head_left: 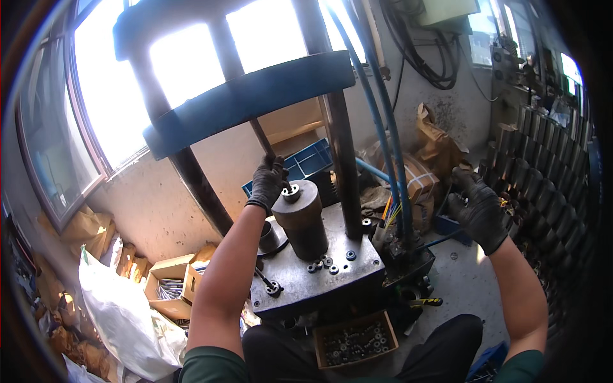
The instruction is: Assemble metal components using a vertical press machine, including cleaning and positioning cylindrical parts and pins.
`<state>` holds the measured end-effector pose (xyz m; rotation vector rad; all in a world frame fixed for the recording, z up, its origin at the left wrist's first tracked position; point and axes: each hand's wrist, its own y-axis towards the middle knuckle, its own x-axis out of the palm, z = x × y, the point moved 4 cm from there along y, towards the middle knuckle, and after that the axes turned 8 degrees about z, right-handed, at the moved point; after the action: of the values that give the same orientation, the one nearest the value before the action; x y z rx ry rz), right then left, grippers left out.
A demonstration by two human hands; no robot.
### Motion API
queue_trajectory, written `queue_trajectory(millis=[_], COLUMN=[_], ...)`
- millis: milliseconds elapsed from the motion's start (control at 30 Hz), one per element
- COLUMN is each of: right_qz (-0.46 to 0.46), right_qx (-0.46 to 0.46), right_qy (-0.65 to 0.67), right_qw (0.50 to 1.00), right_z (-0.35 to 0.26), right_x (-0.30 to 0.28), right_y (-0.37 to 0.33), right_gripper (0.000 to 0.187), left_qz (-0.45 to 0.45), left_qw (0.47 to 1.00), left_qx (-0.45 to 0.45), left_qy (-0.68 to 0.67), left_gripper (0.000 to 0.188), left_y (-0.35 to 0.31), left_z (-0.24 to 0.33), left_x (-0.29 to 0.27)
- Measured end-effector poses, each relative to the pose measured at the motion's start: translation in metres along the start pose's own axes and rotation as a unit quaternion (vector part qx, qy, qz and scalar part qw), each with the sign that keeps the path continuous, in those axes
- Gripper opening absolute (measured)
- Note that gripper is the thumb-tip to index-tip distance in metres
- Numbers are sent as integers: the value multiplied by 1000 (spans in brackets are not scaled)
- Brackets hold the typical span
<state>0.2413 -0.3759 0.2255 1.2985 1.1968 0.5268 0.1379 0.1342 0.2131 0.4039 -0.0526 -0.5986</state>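
My left hand, in a dark glove, is at the top of a thick steel cylinder. Its fingers are bent beside a small metal ring on that cylinder; what they hold, if anything, is hidden. The cylinder stands upright on the steel bed of a press, under its blue crossplate. Out to the right, my gloved right hand is raised with curled fingers near a thin dark bar. I cannot make out what is in it. Several small rings lie on the bed in front of the cylinder.
Steel columns and blue hoses rise around the bed. A box of small metal parts sits below, between my knees. At left are a white sack and a carton of metal pins. Stacked dark cylinders stand right.
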Motion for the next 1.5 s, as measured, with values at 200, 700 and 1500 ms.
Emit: queue_trajectory(millis=[200,700,1500], right_qz=[-98,-349,-484], right_qx=[46,41,38], right_qy=[-27,-86,4], right_qw=[994,932,874], right_z=[0,12,-16], right_x=[-11,-41,-60], right_y=[-15,-73,-152], right_gripper=[38,55,23], left_qz=[-44,44,60], left_qw=[993,998,995], left_qx=[77,23,20], left_qy=[77,-33,-77], left_gripper=[28,25,29], left_y=[6,-30,-27], left_z=[-6,-5,-10], left_x=[4,27,21])
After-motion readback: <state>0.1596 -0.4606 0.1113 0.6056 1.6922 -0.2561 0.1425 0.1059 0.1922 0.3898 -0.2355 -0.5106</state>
